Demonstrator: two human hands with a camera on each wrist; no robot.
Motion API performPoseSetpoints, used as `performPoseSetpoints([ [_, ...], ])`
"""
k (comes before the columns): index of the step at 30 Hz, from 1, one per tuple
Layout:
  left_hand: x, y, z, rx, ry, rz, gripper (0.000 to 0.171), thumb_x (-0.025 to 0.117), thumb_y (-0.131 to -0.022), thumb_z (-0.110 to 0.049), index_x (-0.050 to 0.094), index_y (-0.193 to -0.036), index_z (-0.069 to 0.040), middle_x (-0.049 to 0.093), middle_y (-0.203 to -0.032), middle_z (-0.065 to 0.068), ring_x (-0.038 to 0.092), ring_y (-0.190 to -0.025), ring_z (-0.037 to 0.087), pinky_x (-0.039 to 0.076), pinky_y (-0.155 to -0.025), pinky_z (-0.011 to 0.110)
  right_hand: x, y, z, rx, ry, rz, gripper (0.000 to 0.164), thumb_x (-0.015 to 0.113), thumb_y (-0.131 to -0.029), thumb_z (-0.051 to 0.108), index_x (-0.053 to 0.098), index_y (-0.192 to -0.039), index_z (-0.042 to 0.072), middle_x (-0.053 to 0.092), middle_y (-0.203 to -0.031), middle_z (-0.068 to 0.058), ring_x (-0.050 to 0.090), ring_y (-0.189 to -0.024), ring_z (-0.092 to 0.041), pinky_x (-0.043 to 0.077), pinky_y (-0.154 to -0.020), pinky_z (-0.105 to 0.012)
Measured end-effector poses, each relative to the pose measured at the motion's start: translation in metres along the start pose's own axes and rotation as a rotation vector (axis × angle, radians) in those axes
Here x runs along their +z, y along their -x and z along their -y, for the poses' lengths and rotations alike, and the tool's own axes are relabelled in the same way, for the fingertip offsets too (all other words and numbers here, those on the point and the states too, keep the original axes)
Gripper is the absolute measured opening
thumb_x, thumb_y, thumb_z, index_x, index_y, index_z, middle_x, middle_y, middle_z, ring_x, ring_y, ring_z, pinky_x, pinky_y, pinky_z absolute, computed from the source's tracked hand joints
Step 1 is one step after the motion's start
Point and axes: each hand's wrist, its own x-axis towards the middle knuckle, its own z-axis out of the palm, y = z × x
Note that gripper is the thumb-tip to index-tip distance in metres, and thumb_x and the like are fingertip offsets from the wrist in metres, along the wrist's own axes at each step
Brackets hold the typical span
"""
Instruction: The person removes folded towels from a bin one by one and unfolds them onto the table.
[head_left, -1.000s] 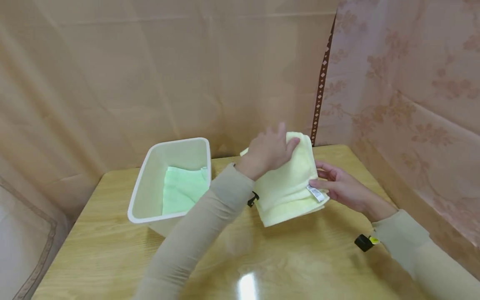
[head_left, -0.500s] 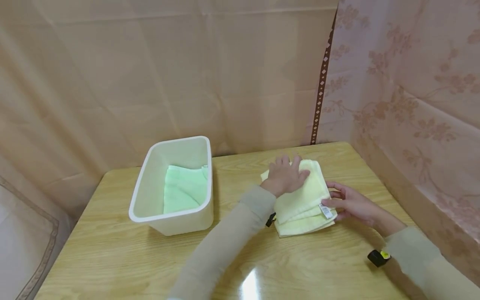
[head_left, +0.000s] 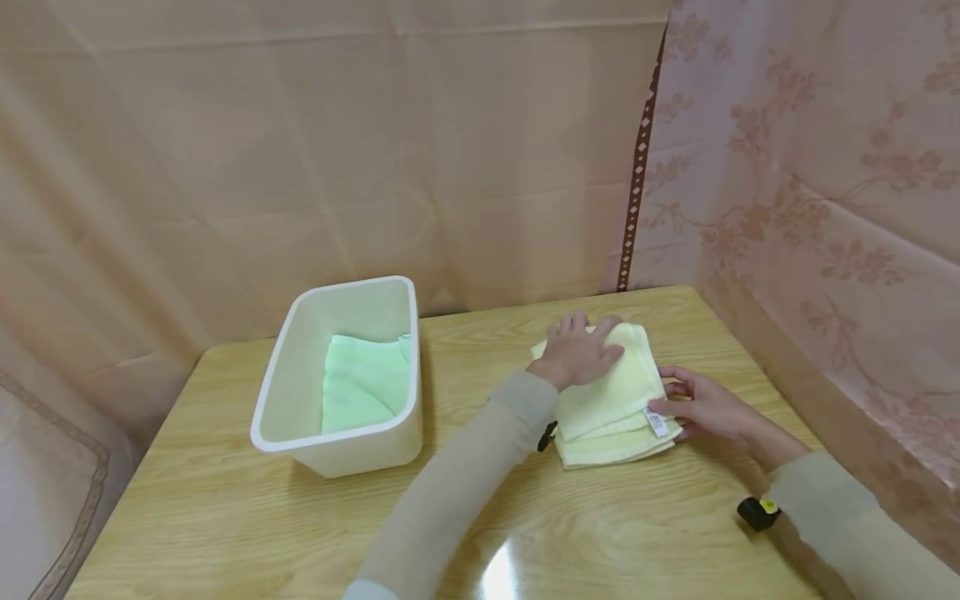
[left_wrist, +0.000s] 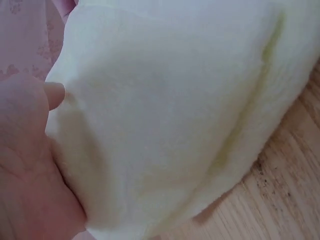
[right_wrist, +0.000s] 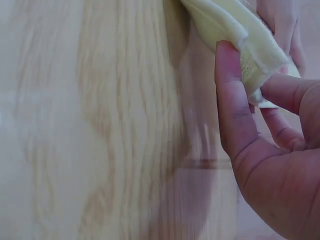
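Note:
In the head view a pale yellow towel (head_left: 603, 396), folded in layers, lies on the table. My left hand (head_left: 576, 354) rests over its far left part, fingers spread toward the far edge and thumb on the top face. The left wrist view shows the thumb (left_wrist: 55, 95) touching the yellow cloth. At the towel's right edge, beside a white label (head_left: 656, 422), my right hand (head_left: 705, 408) pinches the layers. In the right wrist view the cloth's corner (right_wrist: 255, 60) sits between thumb and fingers.
A white plastic bin (head_left: 341, 454) stands on the left of the wooden table (head_left: 225, 517), with a light green towel (head_left: 363, 379) inside. Behind the table hangs a beige curtain (head_left: 337, 150); a floral curtain (head_left: 817, 200) borders the right side.
The yellow towel, tilted up one second ago, has come down flatter and shifted right and nearer. Both hands moved with it. During the last half second they have barely moved.

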Motion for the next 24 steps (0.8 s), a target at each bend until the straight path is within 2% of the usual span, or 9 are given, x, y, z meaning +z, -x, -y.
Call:
performPoseSetpoints([
  [6,0.008,-0.007,0.000,0.040,0.006,0.016,0.059,0.031,-0.105,-0.060,0.012,-0.160,-0.050,0.035,-0.142,0.007,0.033,-0.117,0.019,0.029,-0.087,0.033,-0.005,0.002,-0.002,-0.009,0.021,-0.020,0.071,0.066,-0.100,0.012,0.024,-0.153,-0.007,0.060,-0.118,-0.018,0.069,-0.085,-0.023,0.060,-0.064,-0.043],
  [11,0.018,-0.008,-0.003,0.129,0.002,0.060,0.065,0.028,-0.104,-0.065,0.006,-0.162,-0.046,0.033,-0.148,0.006,0.031,-0.119,0.017,0.029,-0.087,0.030,-0.014,0.008,-0.011,-0.020,0.074,-0.044,0.070,0.067,-0.099,0.012,0.026,-0.152,-0.009,0.060,-0.116,-0.019,0.069,-0.084,-0.023,0.060,-0.063,-0.044],
  [14,0.021,-0.005,-0.004,0.181,-0.019,0.117,0.068,0.024,-0.103,-0.067,0.002,-0.163,-0.042,0.026,-0.159,0.007,0.027,-0.134,0.018,0.029,-0.099,0.031,-0.015,0.010,-0.015,-0.012,0.116,-0.066,0.070,0.069,-0.098,0.014,0.029,-0.150,-0.009,0.061,-0.116,-0.019,0.069,-0.083,-0.022,0.060,-0.062,-0.043],
  [17,0.020,0.001,-0.001,0.241,-0.069,0.158,0.069,0.024,-0.105,-0.064,-0.001,-0.163,-0.038,0.010,-0.168,0.010,0.011,-0.151,0.024,0.018,-0.117,0.040,-0.015,0.011,-0.014,-0.040,0.219,-0.089,0.069,0.070,-0.098,0.020,0.033,-0.149,-0.009,0.061,-0.119,-0.023,0.068,-0.087,-0.024,0.059,-0.063,-0.039],
  [19,0.016,0.007,0.001,0.294,-0.114,0.161,0.069,0.024,-0.106,-0.063,-0.002,-0.164,-0.035,0.000,-0.170,0.012,-0.001,-0.155,0.026,0.009,-0.122,0.045,-0.016,0.012,-0.010,-0.105,0.328,-0.138,0.066,0.070,-0.098,0.024,0.039,-0.147,-0.009,0.060,-0.123,-0.026,0.068,-0.093,-0.030,0.060,-0.067,-0.040],
  [21,0.010,0.014,0.002,0.340,-0.144,0.152,0.071,0.023,-0.106,-0.062,-0.003,-0.164,-0.030,-0.006,-0.170,0.012,-0.007,-0.155,0.026,0.003,-0.123,0.045,-0.020,0.014,-0.006,-0.214,0.476,-0.202,0.061,0.071,-0.098,0.025,0.046,-0.143,-0.008,0.059,-0.128,-0.028,0.064,-0.104,-0.037,0.059,-0.076,-0.047],
  [24,0.000,0.027,0.002,0.400,-0.186,0.116,0.076,0.024,-0.106,-0.062,-0.003,-0.164,-0.021,-0.004,-0.170,0.013,-0.007,-0.156,0.025,0.006,-0.124,0.043,-0.027,0.012,0.000,-0.448,0.718,-0.276,0.055,0.078,-0.092,0.019,0.056,-0.136,-0.006,0.057,-0.135,-0.029,0.055,-0.119,-0.049,0.050,-0.089,-0.063],
])
